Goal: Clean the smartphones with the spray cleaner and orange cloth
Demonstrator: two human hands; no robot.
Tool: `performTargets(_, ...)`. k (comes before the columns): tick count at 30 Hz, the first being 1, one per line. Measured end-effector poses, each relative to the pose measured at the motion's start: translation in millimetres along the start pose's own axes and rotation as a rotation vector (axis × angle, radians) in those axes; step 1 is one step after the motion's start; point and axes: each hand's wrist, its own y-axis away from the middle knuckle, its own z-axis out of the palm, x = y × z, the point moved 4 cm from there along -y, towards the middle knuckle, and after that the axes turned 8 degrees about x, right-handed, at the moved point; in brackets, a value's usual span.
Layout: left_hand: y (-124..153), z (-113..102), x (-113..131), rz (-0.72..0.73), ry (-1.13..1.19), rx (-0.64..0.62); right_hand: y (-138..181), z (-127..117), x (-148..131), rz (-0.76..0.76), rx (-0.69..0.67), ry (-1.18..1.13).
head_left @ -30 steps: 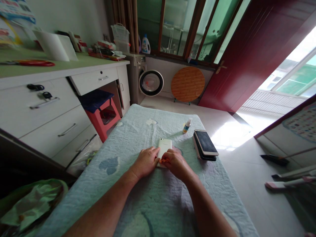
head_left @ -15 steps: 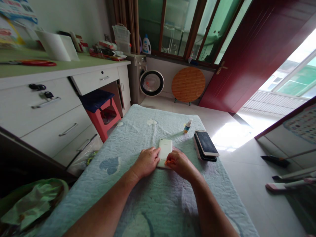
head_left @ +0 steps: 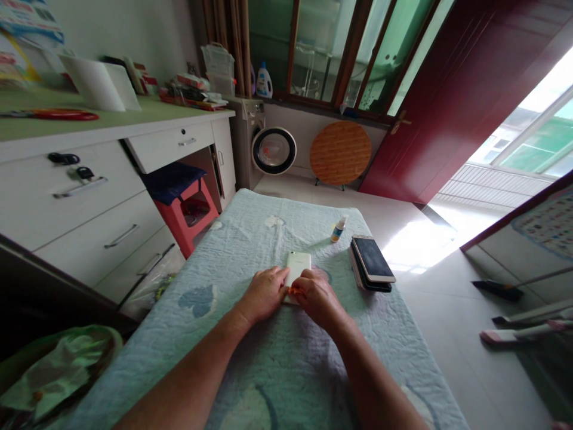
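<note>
A white phone (head_left: pixel 298 264) lies flat on a pale green quilted cloth (head_left: pixel 250 239) covering a table. My left hand (head_left: pixel 264 294) rests on the phone's left edge, fingers curled against it. My right hand (head_left: pixel 316 297) covers the near end of the phone and pinches a small orange thing (head_left: pixel 292 291) against it; I cannot make out what that thing is. Only the far half of the phone shows.
A stack of dark phones (head_left: pixel 371 261) lies to the right, a small bottle (head_left: pixel 339 229) beyond it. White drawers (head_left: pixel 89 203) and a red stool (head_left: pixel 183 209) stand left. A washing machine (head_left: pixel 268 146), a round wooden board (head_left: pixel 340 153) and a red door (head_left: pixel 447 101) are ahead.
My right hand with the orange thing has slid a little leftward along the phone's near end, then back toward my left hand. The phone and left hand have barely moved.
</note>
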Motion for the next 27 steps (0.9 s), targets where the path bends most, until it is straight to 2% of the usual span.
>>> performTargets(11, 0.3, -0.4, 0.0, 0.0, -0.004, 0.002, 1.4, -3.5, 5.6, -0.025, 0.003, -0.023)
performTargets(17, -0.1, 0.2, -0.7, 0.006, -0.005, 0.016, 2.2, -9.1, 13.7, 0.025, 0.031, -0.023)
performTargets(27, -0.7, 2.6, -1.9, 0.013, -0.002, 0.02, 2.2, -7.7, 10.4, 0.018, 0.09, -0.014)
